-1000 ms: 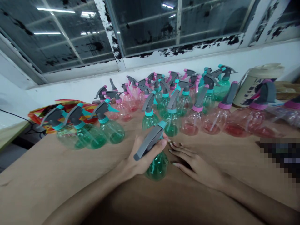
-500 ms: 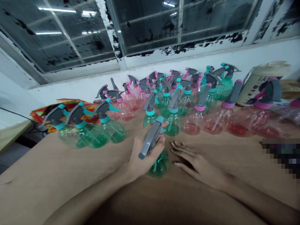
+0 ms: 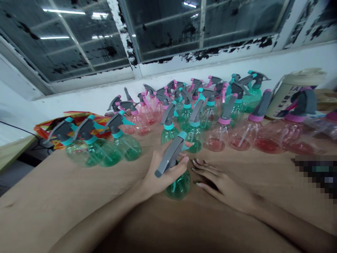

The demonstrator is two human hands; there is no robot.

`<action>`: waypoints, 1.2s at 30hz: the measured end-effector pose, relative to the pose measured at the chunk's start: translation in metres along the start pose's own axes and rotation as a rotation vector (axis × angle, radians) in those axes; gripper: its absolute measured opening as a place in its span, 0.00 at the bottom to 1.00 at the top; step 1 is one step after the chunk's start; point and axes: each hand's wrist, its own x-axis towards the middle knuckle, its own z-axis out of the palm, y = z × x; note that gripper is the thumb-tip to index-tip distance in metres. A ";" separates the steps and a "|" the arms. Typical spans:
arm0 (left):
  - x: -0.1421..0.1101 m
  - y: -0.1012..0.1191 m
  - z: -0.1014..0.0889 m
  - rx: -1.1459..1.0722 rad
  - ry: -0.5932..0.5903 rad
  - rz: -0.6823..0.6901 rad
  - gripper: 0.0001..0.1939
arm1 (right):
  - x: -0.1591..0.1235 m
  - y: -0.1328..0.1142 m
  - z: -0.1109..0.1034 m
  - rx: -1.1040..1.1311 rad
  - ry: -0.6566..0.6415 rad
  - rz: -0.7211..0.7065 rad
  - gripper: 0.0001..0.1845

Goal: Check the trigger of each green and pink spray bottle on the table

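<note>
My left hand [image 3: 160, 172] is wrapped round the neck and trigger of a green spray bottle [image 3: 178, 186] with a grey head and teal nozzle. The bottle stands on the wooden table [image 3: 105, 196], its nozzle pointing away from me. To the right, my right hand [image 3: 218, 184] lies palm down on the table, fingers stretched out and apart from the bottle. Just beyond the left hand stand a green spray bottle [image 3: 168, 131] and another green one [image 3: 194, 138]. A clear pink-collared spray bottle [image 3: 214, 138] with red liquid is beside them.
Three green spray bottles [image 3: 129, 146] stand at the left before a red and yellow bag [image 3: 79, 116]. Several pink and green ones [image 3: 150, 109] crowd along the wall. A cream jug [image 3: 288, 93] is at the back right, a blurred dark object [image 3: 319, 172] at the right edge.
The left hand's fingers and the spray head have shifted slightly, with the fingers extending a little further to the right. The right hand stays in place.
</note>
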 end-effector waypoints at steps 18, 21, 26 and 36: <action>0.002 0.007 -0.010 0.130 0.000 0.067 0.12 | 0.000 0.000 0.001 -0.010 -0.009 -0.008 0.26; 0.001 0.002 -0.008 0.064 -0.003 0.048 0.11 | 0.000 0.000 0.000 0.005 0.010 -0.022 0.26; 0.000 -0.004 -0.004 -0.019 0.009 0.066 0.12 | 0.000 -0.002 -0.001 -0.001 0.004 -0.009 0.26; 0.000 -0.003 -0.001 0.025 0.037 0.067 0.14 | 0.000 0.001 0.001 0.024 0.014 -0.010 0.26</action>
